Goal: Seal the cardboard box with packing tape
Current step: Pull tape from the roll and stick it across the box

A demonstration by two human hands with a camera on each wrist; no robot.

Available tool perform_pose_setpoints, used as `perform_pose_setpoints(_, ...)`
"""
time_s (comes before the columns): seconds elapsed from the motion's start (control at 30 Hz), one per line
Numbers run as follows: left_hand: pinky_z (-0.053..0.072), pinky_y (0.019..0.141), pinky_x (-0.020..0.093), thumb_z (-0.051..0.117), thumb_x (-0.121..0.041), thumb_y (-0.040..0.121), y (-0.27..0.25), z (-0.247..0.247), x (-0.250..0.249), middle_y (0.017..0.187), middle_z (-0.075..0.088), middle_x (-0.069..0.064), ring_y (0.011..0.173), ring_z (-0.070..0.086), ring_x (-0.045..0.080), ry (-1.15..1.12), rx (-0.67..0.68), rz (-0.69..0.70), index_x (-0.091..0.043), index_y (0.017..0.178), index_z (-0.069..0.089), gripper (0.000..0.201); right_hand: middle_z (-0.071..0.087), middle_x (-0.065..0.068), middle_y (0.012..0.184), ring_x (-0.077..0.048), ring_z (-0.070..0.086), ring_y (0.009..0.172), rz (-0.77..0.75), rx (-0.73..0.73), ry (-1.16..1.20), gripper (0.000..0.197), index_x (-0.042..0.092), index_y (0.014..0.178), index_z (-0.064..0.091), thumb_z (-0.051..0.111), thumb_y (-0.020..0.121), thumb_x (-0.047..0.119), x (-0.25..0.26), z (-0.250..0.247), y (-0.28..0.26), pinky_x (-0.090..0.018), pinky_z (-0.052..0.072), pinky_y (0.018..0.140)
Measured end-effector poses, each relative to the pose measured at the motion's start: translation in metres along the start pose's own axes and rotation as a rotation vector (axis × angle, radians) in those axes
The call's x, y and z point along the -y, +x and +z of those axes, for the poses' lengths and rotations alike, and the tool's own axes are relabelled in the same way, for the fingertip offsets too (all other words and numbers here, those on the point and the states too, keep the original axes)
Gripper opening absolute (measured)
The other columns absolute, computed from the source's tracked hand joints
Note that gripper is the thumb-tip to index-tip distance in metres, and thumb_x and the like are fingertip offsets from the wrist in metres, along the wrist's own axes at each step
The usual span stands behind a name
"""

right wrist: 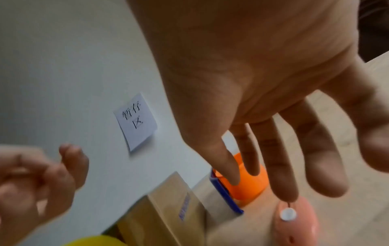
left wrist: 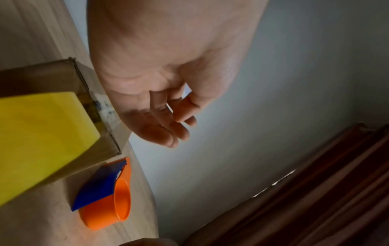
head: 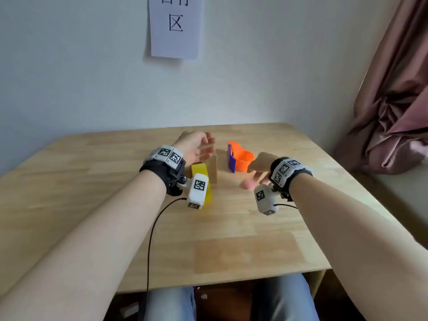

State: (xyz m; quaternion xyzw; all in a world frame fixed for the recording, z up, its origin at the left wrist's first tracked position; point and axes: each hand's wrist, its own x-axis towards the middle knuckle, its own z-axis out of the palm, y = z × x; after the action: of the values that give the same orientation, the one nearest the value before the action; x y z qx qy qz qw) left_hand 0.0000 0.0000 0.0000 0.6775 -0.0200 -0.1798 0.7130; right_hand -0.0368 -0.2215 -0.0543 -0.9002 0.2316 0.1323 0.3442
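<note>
A small cardboard box stands upright in the middle of the wooden table. Against its near side leans a yellow tape roll. My left hand hovers just above the box top with fingers loosely bent, holding nothing. An orange and blue tape dispenser lies right of the box. My right hand has its fingers spread straight over a small pink object with a white dot.
A paper sign hangs on the white wall behind the table. A pink curtain falls at the right, past the table edge. Cables run from both wrist cameras toward me. My knees show under the near table edge.
</note>
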Motion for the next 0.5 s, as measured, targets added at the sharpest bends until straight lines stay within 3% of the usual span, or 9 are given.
perform_pose_setpoints(0.13,0.057,0.056,0.029,0.044,0.006,0.090,0.009,0.008,-0.003,0.088,0.073,0.004,0.070,0.068,0.023,0.050,0.005,0.005,-0.011,0.091,0.065,0.026,0.078,-0.018,0.108,-0.032,0.069,0.081,0.034,-0.008,-0.168,0.030,0.006,0.110,0.061,0.072,0.095,0.029,-0.006,0.011,0.011,-0.042,0.055,0.066)
perform_pose_setpoints(0.27,0.057,0.059,0.031,0.044,0.006,0.090,0.017,0.012,-0.004,0.086,0.072,0.005,0.069,0.067,0.023,0.071,0.008,0.019,-0.010,0.090,0.065,0.026,0.072,-0.012,0.081,-0.029,0.068,0.072,0.083,0.035,-0.193,0.032,0.008,0.092,0.074,0.084,0.076,0.032,-0.020,0.022,0.032,-0.039,0.060,0.075)
perform_pose_setpoints(0.33,0.057,0.056,0.030,0.044,0.006,0.090,0.021,0.011,-0.004,0.086,0.071,0.005,0.069,0.067,0.024,0.083,0.003,0.024,-0.010,0.089,0.065,0.026,0.069,-0.010,0.072,-0.026,0.063,0.061,0.073,0.049,-0.122,0.023,0.009,0.079,0.071,0.085,0.075,0.027,-0.023,0.024,0.035,-0.032,0.057,0.066)
perform_pose_setpoints(0.4,0.057,0.054,0.029,0.044,0.006,0.090,0.024,0.010,-0.006,0.086,0.071,0.006,0.068,0.067,0.024,0.085,-0.004,0.028,-0.010,0.088,0.065,0.027,0.068,-0.007,0.066,-0.023,0.058,0.051,0.046,0.084,-0.069,0.015,0.009,0.077,0.072,0.079,0.085,0.020,-0.021,0.024,0.034,-0.024,0.051,0.053)
perform_pose_setpoints(0.5,0.056,0.053,0.027,0.044,0.006,0.092,0.025,0.003,-0.009,0.089,0.071,0.005,0.070,0.067,0.022,0.081,-0.013,0.042,-0.012,0.088,0.065,0.028,0.077,-0.009,0.087,-0.025,0.072,0.062,-0.045,0.117,0.070,0.008,0.005,0.095,0.070,0.068,0.095,0.013,-0.016,0.022,0.034,-0.028,0.056,0.057)
